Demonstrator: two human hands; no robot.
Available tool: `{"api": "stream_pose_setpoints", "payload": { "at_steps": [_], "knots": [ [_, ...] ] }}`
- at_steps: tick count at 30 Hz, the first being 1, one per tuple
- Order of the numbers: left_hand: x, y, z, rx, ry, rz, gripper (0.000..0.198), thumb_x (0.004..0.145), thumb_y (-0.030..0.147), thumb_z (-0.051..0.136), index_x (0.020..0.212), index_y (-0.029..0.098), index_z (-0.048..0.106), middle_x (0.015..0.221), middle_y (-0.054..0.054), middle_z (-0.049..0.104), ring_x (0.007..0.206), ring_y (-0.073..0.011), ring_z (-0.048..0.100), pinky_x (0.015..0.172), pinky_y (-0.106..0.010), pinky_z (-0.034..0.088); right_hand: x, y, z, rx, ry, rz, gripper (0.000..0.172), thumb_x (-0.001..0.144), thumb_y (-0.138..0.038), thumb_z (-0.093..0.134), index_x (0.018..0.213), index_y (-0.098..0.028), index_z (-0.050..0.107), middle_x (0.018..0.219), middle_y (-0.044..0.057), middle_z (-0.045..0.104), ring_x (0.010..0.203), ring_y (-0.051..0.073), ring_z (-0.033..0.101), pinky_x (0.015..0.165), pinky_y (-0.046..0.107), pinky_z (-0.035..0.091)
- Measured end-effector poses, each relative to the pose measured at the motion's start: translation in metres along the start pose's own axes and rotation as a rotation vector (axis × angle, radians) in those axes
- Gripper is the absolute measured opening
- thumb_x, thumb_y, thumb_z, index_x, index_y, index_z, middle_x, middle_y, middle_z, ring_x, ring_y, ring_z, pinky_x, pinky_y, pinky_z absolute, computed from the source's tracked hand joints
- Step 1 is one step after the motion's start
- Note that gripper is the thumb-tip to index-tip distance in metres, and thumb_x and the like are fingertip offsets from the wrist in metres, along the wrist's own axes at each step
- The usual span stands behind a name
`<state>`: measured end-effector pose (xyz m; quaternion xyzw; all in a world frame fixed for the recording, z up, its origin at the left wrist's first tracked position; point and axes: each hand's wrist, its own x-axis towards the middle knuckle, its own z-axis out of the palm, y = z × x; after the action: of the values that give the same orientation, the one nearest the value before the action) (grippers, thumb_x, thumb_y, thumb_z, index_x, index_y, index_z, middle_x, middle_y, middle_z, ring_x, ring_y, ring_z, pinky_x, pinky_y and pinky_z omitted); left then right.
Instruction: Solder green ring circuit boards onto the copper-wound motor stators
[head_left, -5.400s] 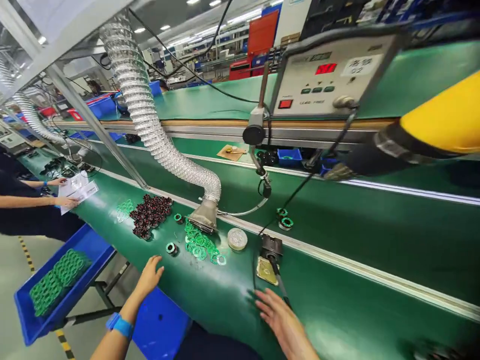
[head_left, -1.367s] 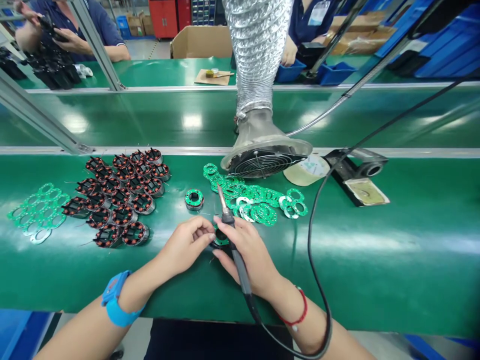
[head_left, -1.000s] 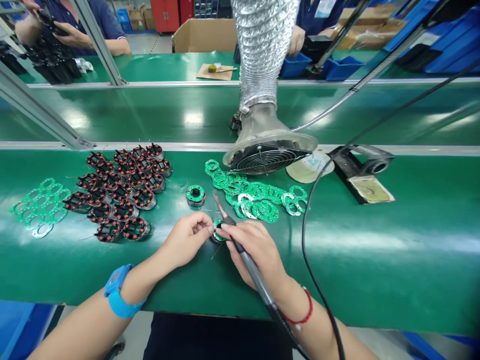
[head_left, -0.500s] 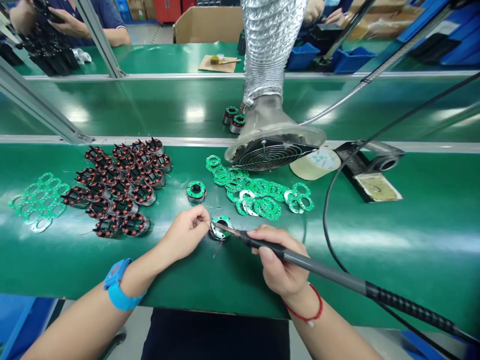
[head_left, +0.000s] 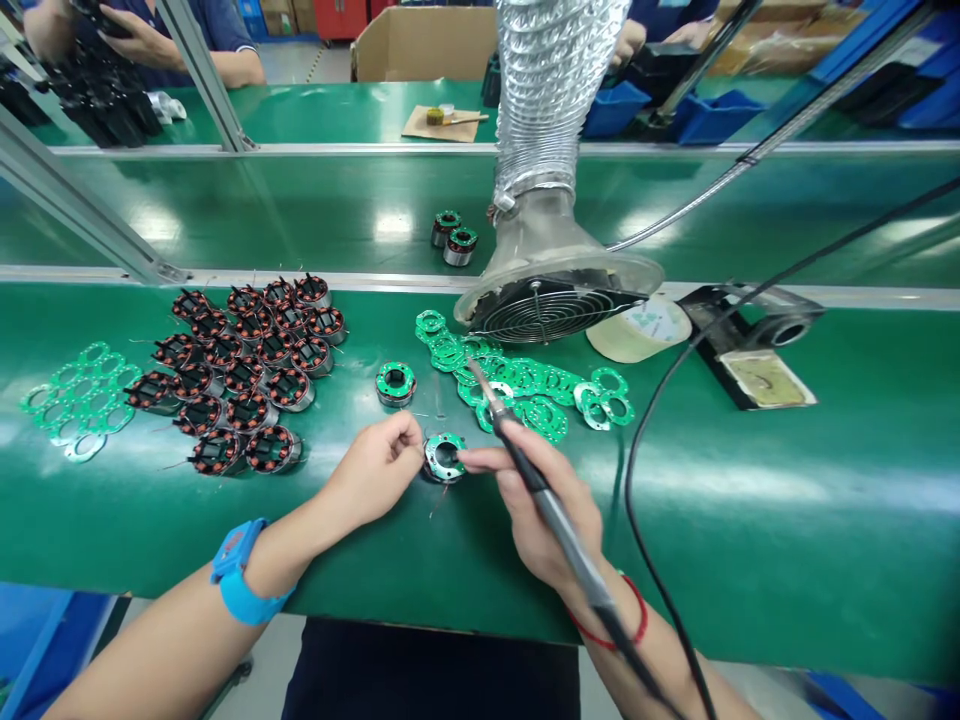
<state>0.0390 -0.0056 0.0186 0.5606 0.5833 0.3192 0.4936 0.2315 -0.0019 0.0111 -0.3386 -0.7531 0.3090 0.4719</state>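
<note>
Steadying the green-topped stator (head_left: 442, 468) on the tabletop (head_left: 420, 580) seems key: left hand (head_left: 379, 470) beside it, grip pinched closed, any contents hidden; right hand (head_left: 536, 530) wrapped around the soldering iron (head_left: 561, 522), its tip best kept from skin

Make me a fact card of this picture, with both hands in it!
Left hand: fingers curled, beside the round metal coil part with a green ring top
Right hand: holds a dark, pen-shaped soldering iron, tip away from that part
Left side: cluster of round, dark coils with copper windings
Behind hands: loose flat green rings
Above those: shiny silver ridged hose
</note>
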Motion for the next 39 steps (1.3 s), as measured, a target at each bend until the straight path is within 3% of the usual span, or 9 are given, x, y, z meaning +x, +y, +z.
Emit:
{"api": "stream_pose_setpoints", "payload": {
  "at_steps": [4, 6, 11, 14, 16, 23, 28, 30, 39],
  "knots": [
    [0.000, 0.004, 0.000, 0.043, 0.015, 0.009, 0.009, 0.075, 0.015, 0.043, 0.067, 0.018, 0.042, 0.058, 0.006, 0.040, 0.055, -0.0089, 0.036, 0.052, -0.022, 0.028, 0.011, -0.003, 0.009, -0.219, -0.288, -0.103, 0.051, 0.085, -0.010, 0.047, 0.134, -0.024, 0.040, 0.124, 0.009, 0.059, 0.116, 0.024, 0.052, 0.093, 0.046, 0.047],
    [0.000, 0.004, 0.001, 0.040, 0.015, 0.012, 0.010, 0.076, 0.016, 0.044, 0.066, 0.019, 0.041, 0.058, 0.006, 0.039, 0.055, -0.0088, 0.036, 0.052, -0.022, 0.028, 0.011, -0.002, 0.011, -0.251, -0.356, -0.117, 0.056, 0.083, -0.008, 0.044, 0.137, -0.023, 0.035, 0.127, 0.010, 0.055, 0.119, 0.025, 0.049, 0.095, 0.048, 0.046],
    [-0.003, 0.005, -0.004, 0.026, -0.029, -0.005, 0.005, 0.083, 0.023, 0.045, 0.083, 0.018, 0.048, 0.069, 0.004, 0.048, 0.062, -0.0103, 0.045, 0.057, -0.022, 0.036, 0.007, 0.003, 0.010, -0.326, -0.288, -0.038, 0.051, 0.086, -0.016, 0.050, 0.135, -0.023, 0.037, 0.111, 0.011, 0.060, 0.099, 0.026, 0.056, 0.083, 0.047, 0.051],
    [-0.009, 0.007, -0.012, 0.189, -0.185, 0.037, 0.017, 0.083, 0.029, 0.053, 0.096, 0.020, 0.051, 0.081, 0.002, 0.055, 0.065, -0.0116, 0.048, 0.060, -0.024, 0.038, 0.007, 0.004, 0.005, -0.340, -0.253, -0.003, 0.054, 0.087, -0.022, 0.055, 0.136, -0.022, 0.034, 0.111, 0.012, 0.059, 0.099, 0.027, 0.056, 0.083, 0.047, 0.051],
    [-0.011, 0.008, -0.015, 0.325, -0.254, 0.103, 0.007, 0.082, 0.023, 0.054, 0.088, 0.020, 0.054, 0.080, 0.002, 0.056, 0.066, -0.0120, 0.048, 0.062, -0.024, 0.037, 0.008, 0.005, 0.003, -0.308, -0.269, 0.004, 0.053, 0.087, -0.019, 0.052, 0.136, -0.022, 0.033, 0.113, 0.011, 0.058, 0.102, 0.026, 0.055, 0.086, 0.047, 0.050],
    [-0.011, 0.011, -0.012, 0.136, -0.059, 0.124, 0.008, 0.084, 0.017, 0.051, 0.077, 0.018, 0.055, 0.073, 0.003, 0.052, 0.066, -0.0101, 0.046, 0.060, -0.021, 0.035, 0.004, 0.004, 0.011, -0.375, -0.265, -0.028, 0.053, 0.087, -0.030, 0.058, 0.134, -0.020, 0.036, 0.103, 0.012, 0.059, 0.090, 0.026, 0.055, 0.075, 0.044, 0.052],
    [-0.010, 0.010, -0.007, 0.048, -0.067, 0.074, 0.009, 0.084, 0.020, 0.053, 0.076, 0.017, 0.055, 0.070, 0.003, 0.052, 0.062, -0.0093, 0.044, 0.056, -0.021, 0.033, 0.004, -0.003, 0.012, -0.348, -0.238, -0.192, 0.060, 0.086, -0.019, 0.056, 0.139, -0.025, 0.029, 0.127, 0.010, 0.055, 0.121, 0.029, 0.044, 0.094, 0.051, 0.041],
    [-0.010, 0.009, -0.007, 0.045, -0.074, 0.072, 0.010, 0.084, 0.022, 0.052, 0.076, 0.016, 0.055, 0.069, 0.003, 0.053, 0.062, -0.0093, 0.044, 0.056, -0.021, 0.033, 0.004, -0.005, 0.010, -0.340, -0.252, -0.254, 0.060, 0.085, -0.013, 0.053, 0.139, -0.026, 0.028, 0.124, 0.008, 0.059, 0.122, 0.027, 0.044, 0.095, 0.049, 0.040],
    [-0.012, 0.009, -0.005, 0.111, -0.023, 0.026, 0.015, 0.088, 0.027, 0.044, 0.076, 0.018, 0.048, 0.066, 0.004, 0.046, 0.062, -0.0111, 0.043, 0.059, -0.023, 0.034, 0.007, -0.007, 0.009, -0.279, -0.172, -0.204, 0.042, 0.085, -0.005, 0.050, 0.124, -0.019, 0.047, 0.092, 0.005, 0.070, 0.088, 0.020, 0.061, 0.083, 0.040, 0.046]
  ]
}}
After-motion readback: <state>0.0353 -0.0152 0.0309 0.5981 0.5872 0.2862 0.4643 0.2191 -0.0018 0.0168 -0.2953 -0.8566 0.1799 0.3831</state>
